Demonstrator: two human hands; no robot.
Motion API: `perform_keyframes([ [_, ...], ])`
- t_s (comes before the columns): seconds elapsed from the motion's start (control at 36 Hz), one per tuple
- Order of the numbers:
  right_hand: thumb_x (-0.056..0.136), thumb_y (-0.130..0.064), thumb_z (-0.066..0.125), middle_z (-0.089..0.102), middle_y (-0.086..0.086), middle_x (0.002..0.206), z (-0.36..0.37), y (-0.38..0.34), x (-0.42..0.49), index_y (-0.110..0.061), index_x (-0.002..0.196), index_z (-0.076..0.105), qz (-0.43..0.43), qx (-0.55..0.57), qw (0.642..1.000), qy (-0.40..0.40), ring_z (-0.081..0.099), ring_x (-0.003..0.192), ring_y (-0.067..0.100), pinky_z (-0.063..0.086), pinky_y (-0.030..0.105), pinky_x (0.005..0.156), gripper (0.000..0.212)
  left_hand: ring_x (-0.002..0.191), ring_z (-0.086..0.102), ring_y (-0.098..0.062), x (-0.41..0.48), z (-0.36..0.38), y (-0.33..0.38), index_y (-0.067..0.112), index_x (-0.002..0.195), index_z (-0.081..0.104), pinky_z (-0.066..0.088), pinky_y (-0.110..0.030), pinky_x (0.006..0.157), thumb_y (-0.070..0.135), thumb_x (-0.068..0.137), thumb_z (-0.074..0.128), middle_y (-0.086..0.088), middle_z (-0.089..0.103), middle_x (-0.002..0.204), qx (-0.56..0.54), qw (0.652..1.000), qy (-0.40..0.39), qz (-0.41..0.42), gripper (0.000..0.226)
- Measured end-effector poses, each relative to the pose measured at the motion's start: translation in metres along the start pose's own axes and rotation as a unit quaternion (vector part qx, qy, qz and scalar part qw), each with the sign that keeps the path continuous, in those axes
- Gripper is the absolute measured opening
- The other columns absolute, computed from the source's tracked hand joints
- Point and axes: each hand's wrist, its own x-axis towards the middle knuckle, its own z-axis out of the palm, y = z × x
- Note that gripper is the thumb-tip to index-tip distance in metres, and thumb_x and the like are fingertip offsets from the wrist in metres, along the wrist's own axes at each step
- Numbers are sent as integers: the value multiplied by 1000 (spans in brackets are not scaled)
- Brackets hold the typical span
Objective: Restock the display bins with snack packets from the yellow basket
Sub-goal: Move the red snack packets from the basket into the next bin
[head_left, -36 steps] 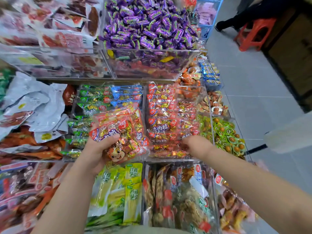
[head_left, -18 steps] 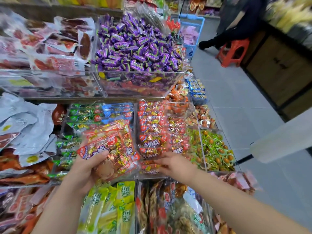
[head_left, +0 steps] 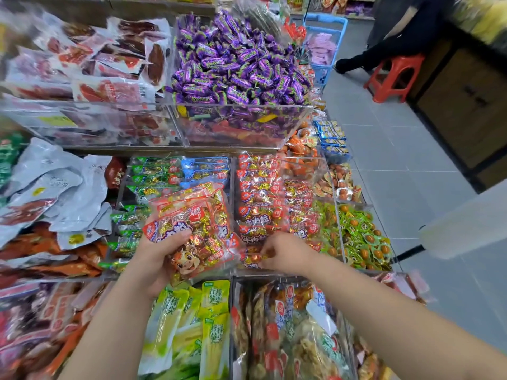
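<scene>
snack packets (head_left: 197,223) in a red stack are clasped by the left grip (head_left: 153,259) beside the nearly full display bin (head_left: 274,274), where one laid packet (head_left: 251,259) is pinched by the right grip (head_left: 285,253); the stack is not yet placed.

The candy bin (head_left: 241,127) stands behind the meat-snack bin (head_left: 233,204). A packet stack (head_left: 197,223) is just left of it, egg packets (head_left: 362,237) to its right.

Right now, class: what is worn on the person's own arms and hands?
Nothing that shows. The left hand and right hand are ungloved, with no ring, watch or bracelet visible. The left forearm and right forearm are bare to the picture's edge; no sleeve appears.
</scene>
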Motion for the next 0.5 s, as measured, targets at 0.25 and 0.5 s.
perform_keyframes([
  [0.25, 83, -35, 69, 64, 4, 109, 3, 7, -1, -8, 108, 69, -95, -62, 990, 83, 52, 107, 21, 38, 33, 99, 37, 98, 65, -37, -6, -9, 1, 14, 142, 39, 60, -46, 67, 6, 67, 64, -23, 60, 127, 9, 1000, -4, 12, 79],
  [0.5, 75, -33, 73, 43, 1, 126, 12, 7, 1, -15, 119, 51, -88, -119, 979, 138, 34, 120, 20, 22, 28, 101, 53, 100, 65, -37, -7, -10, 2, 16, 142, 39, 60, -46, 67, 6, 66, 64, -21, 61, 125, 14, 1000, -1, 17, 80],
])
